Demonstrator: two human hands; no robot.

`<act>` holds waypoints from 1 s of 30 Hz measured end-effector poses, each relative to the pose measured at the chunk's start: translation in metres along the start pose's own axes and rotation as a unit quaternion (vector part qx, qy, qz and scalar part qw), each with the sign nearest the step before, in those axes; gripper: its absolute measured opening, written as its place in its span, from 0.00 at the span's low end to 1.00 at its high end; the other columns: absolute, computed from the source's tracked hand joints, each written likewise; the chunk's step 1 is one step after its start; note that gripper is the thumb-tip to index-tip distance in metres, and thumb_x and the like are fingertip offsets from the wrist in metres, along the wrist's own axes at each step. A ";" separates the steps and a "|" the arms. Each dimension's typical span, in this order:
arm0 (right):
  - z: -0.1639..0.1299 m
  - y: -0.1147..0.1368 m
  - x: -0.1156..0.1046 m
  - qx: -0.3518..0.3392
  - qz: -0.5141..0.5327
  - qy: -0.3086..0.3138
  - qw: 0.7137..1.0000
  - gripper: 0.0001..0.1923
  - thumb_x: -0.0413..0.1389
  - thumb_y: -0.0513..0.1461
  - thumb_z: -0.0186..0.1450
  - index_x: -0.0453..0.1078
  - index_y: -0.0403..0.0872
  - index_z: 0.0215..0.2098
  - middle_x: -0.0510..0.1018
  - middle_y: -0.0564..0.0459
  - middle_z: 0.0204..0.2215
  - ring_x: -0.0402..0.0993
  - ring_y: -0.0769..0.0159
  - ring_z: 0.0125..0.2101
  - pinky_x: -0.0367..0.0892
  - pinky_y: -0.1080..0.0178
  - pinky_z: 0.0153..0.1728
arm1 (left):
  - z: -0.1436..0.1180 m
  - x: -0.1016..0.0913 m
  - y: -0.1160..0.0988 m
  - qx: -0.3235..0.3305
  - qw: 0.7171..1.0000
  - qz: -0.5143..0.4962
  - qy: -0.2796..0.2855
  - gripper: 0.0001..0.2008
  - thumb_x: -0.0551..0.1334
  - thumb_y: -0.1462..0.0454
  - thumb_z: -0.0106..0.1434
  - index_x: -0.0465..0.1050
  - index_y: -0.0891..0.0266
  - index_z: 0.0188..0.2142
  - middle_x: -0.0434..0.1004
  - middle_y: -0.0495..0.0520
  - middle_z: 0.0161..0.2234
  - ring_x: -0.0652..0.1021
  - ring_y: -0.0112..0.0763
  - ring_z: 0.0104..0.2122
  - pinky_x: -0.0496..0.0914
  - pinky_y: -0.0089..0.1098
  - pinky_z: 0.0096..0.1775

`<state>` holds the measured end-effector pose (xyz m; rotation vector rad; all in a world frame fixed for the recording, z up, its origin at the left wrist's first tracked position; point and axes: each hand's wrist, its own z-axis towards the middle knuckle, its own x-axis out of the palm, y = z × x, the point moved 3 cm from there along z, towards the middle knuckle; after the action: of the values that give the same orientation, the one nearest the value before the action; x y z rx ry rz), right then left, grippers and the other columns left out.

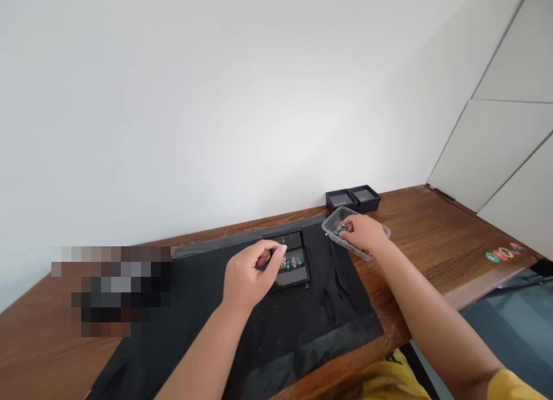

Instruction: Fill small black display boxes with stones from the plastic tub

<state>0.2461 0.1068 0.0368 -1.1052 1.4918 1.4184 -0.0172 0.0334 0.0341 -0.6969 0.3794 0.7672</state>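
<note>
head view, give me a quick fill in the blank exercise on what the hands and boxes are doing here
1. The right hand reaches into a clear ____ container.
2. The left hand is over a black tray that lies on a ____ mat.
3. Two small black boxes stand against the ____ at the back of the wooden table.

Missing words: plastic; black; wall
</note>
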 end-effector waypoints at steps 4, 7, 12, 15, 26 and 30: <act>0.001 -0.001 0.006 0.002 -0.003 0.014 1.000 0.13 0.66 0.42 0.62 0.81 0.49 0.45 0.84 0.46 0.45 0.80 0.53 0.47 0.67 0.60 0.42 | 0.001 -0.001 0.002 0.002 1.000 -0.005 -0.013 0.16 0.60 0.59 0.67 0.73 0.59 0.23 0.62 0.42 0.16 0.65 0.22 0.17 0.61 0.24 0.24; 0.001 -0.001 0.008 0.004 0.003 0.017 1.000 0.09 0.65 0.39 0.62 0.82 0.49 0.41 0.85 0.47 0.43 0.80 0.53 0.45 0.67 0.60 0.41 | 0.001 0.001 -0.001 -0.001 1.000 -0.014 -0.008 0.17 0.60 0.59 0.67 0.71 0.59 0.22 0.60 0.42 0.16 0.64 0.22 0.16 0.61 0.24 0.23; 0.001 0.000 0.004 -0.003 0.030 -0.003 1.000 0.02 0.65 0.36 0.61 0.81 0.49 0.30 0.85 0.49 0.35 0.81 0.56 0.39 0.67 0.61 0.38 | 0.000 0.002 -0.005 0.005 1.000 -0.024 0.009 0.16 0.60 0.59 0.67 0.72 0.59 0.23 0.59 0.41 0.16 0.64 0.22 0.17 0.61 0.24 0.23; 0.001 0.000 0.001 -0.004 0.057 -0.038 0.998 0.03 0.64 0.37 0.63 0.81 0.49 0.32 0.85 0.49 0.36 0.80 0.58 0.39 0.68 0.61 0.38 | 0.000 0.002 -0.004 0.008 1.000 -0.024 0.010 0.16 0.60 0.59 0.67 0.71 0.59 0.23 0.60 0.41 0.16 0.64 0.22 0.17 0.61 0.24 0.24; -0.010 0.027 0.013 -0.162 0.617 -0.111 0.762 0.18 0.72 0.50 0.53 0.75 0.47 0.31 0.81 0.54 0.25 0.73 0.70 0.23 0.68 0.67 0.24 | -0.010 0.017 -0.014 0.044 0.997 -0.051 0.022 0.10 0.61 0.59 0.68 0.77 0.59 0.45 0.68 0.41 0.22 0.68 0.22 0.19 0.68 0.24 0.26; -0.023 0.048 0.026 -0.165 0.665 0.006 0.728 0.21 0.73 0.52 0.51 0.74 0.47 0.32 0.81 0.56 0.23 0.67 0.75 0.19 0.62 0.70 0.19 | -0.013 0.017 -0.017 0.076 0.996 -0.041 0.011 0.18 0.63 0.57 0.68 0.72 0.58 0.56 0.73 0.43 0.27 0.71 0.24 0.22 0.72 0.26 0.30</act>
<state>0.1930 0.0819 0.0291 0.0197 2.2043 2.6751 0.0063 0.0238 0.0225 -0.5754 0.4210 0.6462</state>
